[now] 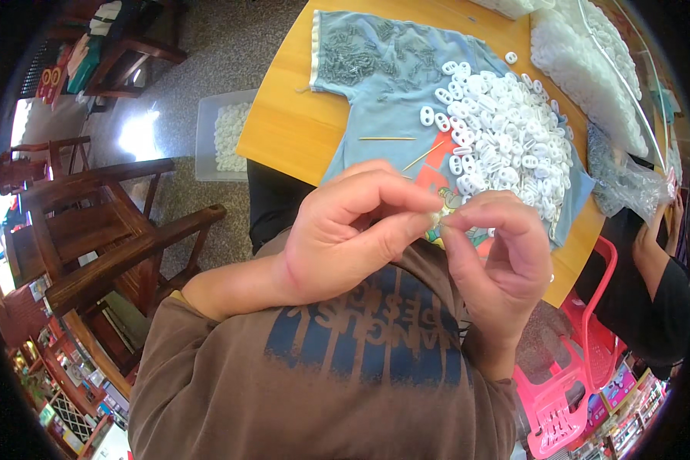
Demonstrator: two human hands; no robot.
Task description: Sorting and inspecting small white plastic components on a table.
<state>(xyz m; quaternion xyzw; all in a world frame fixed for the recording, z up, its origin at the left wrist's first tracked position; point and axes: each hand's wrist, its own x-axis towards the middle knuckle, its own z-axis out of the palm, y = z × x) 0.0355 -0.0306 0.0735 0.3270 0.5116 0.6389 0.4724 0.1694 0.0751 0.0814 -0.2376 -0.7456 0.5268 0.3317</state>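
My left hand (360, 230) is closed in a pinch, thumb against forefinger. Close to its fingertips, my right hand (502, 257) pinches in the same way. Between the two sets of fingertips is something small and whitish, too covered to name. Just beyond my hands, a light blue T-shirt (383, 107) lies spread on the table. A heap of white two-hole plastic pieces (506, 130) covers its right part. Small grey metal pieces, perhaps springs (352, 61), lie on its far left part. A thin wooden stick (387, 139) and another one (423, 156) rest nearer to me.
The round-edged wooden table (283, 115) holds bulging clear bags of white pieces (582, 69) at the far right. A clear bin of white pieces (207, 138) stands on the floor. Wooden chairs (130, 230) are left; a pink plastic chair (555, 391) and another person's arm (651, 257) are right.
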